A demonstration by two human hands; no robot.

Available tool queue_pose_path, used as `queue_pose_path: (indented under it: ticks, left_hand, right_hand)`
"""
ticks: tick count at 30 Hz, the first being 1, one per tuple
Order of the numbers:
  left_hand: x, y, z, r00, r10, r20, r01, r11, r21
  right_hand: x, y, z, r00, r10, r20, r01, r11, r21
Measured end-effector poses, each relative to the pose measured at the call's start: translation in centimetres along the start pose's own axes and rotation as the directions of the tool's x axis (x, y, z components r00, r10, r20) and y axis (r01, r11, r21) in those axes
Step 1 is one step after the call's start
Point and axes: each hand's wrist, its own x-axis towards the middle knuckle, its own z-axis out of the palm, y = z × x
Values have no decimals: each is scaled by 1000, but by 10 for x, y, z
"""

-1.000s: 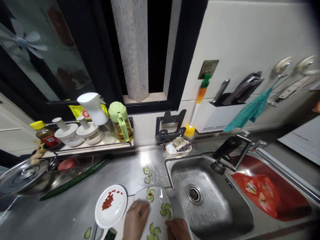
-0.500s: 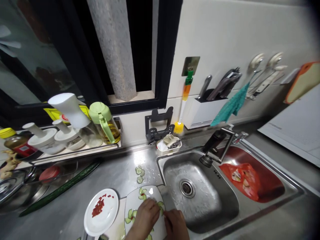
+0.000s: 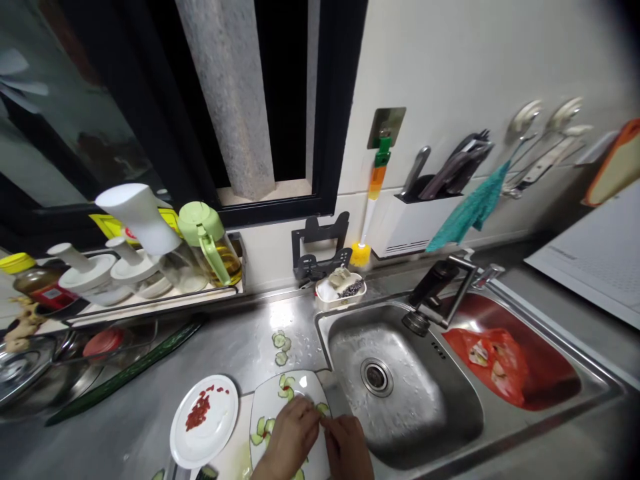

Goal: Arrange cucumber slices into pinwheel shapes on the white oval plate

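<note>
Both my hands are at the bottom edge, over a white squarish plate (image 3: 300, 385) that carries green cucumber slices (image 3: 286, 388) arranged in small clusters. My left hand (image 3: 287, 440) lies on the plate with its fingers bent together at a slice near the right rim. My right hand (image 3: 349, 445) meets it there, fingertips pinched at the same spot. What sits between the fingers is too small to make out. A round white plate (image 3: 220, 433) with chopped red bits (image 3: 199, 411) lies just left of them.
Loose cucumber slices (image 3: 281, 345) lie on the steel counter behind the plate. A whole cucumber (image 3: 125, 373) lies at left below a rack of oil bottles (image 3: 207, 243). The sink (image 3: 400, 393) is right of my hands, with a red bag (image 3: 487, 360) in the second basin.
My hands moved from apart on the plate to meeting at its right rim. The view swung slightly, with the plates staying in place.
</note>
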Motion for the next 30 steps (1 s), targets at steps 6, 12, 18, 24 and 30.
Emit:
queue_pose_path:
  ticks: [6,12,18,24,30]
  left_hand:
    - [-1,1,0,998,-36,-54,33,998,-48]
    - [-4,-2,2,995,-51,-91,46,998,-50]
    - [-5,0,0,993,-71,-99,67,997,-42]
    - [-20,-9,-14,989,-93,-117,89,995,-38]
    - [-66,-51,-47,903,-405,-144,396,914,-88]
  right_hand:
    - [-5,5,13,999,17,-28,-17,1000,-2]
    - [-15,14,27,998,55,8,-56,998,24]
    - [-19,15,30,998,59,0,-59,996,60]
    - [-18,9,23,995,103,3,-103,991,83]
    - [-21,-2,25,998,-64,-18,65,995,76]
